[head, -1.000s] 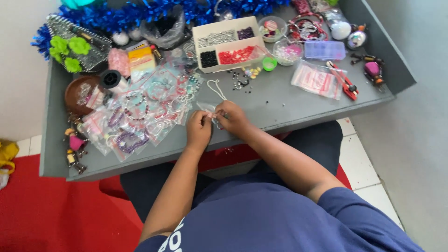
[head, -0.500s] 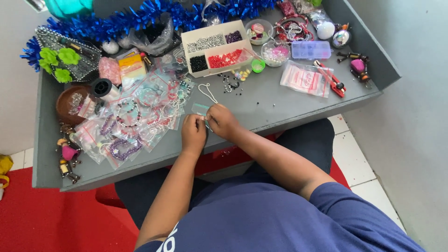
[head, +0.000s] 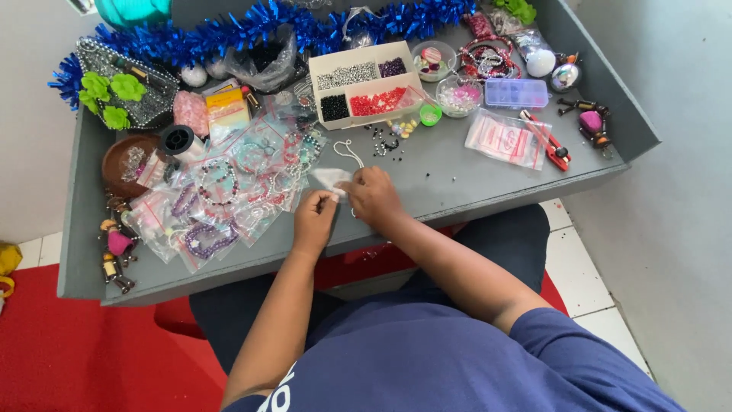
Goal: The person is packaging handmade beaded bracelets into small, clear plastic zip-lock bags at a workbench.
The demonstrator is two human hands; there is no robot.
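A grey table (head: 473, 179) with raised side walls fills the upper half of the frame; pale floor tiles (head: 587, 282) show at lower right and a red mat (head: 69, 358) at lower left. Blue tinsel (head: 252, 27) runs along the table's top edge. At upper centre sits a cream divided box (head: 364, 55) holding silver, purple, black and red beads in separate compartments. Right of it lies a clear lidded case (head: 516, 93), and a round clear bowl (head: 459, 95) of pale beads. A brown dish (head: 122, 162) sits at the left. At centre, the left hand (head: 314, 221) and right hand (head: 374, 197) both pinch a small clear plastic bag (head: 332, 178), just beside a spread of bagged bracelets (head: 221, 206).
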